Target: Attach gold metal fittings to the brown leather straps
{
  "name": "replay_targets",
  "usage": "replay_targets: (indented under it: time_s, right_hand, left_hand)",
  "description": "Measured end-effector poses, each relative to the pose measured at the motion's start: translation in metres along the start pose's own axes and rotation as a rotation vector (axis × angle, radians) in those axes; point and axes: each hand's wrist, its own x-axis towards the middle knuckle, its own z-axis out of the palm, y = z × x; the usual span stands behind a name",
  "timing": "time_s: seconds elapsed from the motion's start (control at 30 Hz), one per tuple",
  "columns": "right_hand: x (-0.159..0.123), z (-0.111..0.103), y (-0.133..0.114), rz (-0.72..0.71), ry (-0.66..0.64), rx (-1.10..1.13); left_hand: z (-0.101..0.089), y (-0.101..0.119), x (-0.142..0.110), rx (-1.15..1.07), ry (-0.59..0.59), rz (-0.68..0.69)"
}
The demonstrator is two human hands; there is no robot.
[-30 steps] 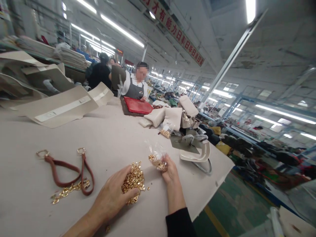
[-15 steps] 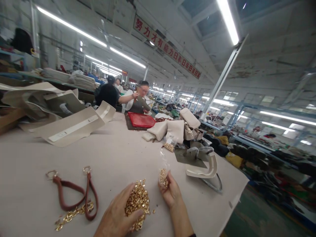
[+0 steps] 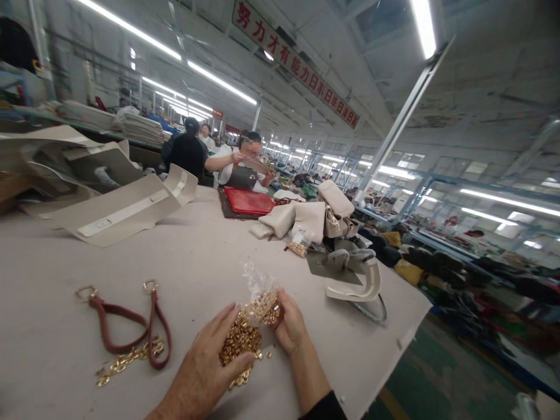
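My left hand (image 3: 210, 359) cups a heap of small gold metal rings (image 3: 238, 344) on the pale table (image 3: 205, 256), fingers curled round them. My right hand (image 3: 289, 328) pinches a clear plastic bag (image 3: 262, 300) part-filled with the same gold rings, its mouth tipped toward the heap. A few loose rings lie beside the heap. To the left lies a brown leather strap (image 3: 131, 329) with gold clasps, and a short gold chain (image 3: 126, 360) lies beside it.
Beige bag panels (image 3: 118, 213) are stacked at the far left. A red sheet (image 3: 248, 201), cream bag parts (image 3: 306, 219) and a curved cream piece (image 3: 359, 283) lie further along. A person in an apron works at the table's far end. The table edge drops off at the right.
My right hand has tilted the bag from upright toward the left, bringing it against the heap under my left hand. The person at the far end has lowered the piece they hold.
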Motion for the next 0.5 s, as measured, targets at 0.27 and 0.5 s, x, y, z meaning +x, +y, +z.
replay_targets:
  time_s: [0.27, 0.5]
  right_hand:
    - [-0.020, 0.028, 0.014, 0.045, -0.161, -0.099]
    - [-0.025, 0.030, 0.002, -0.126, -0.278, -0.382]
  left_hand:
    - [-0.008, 0.011, 0.002, -0.318, -0.073, -0.199]
    - [-0.020, 0.010, 0.012, -0.619, -0.034, -0.238]
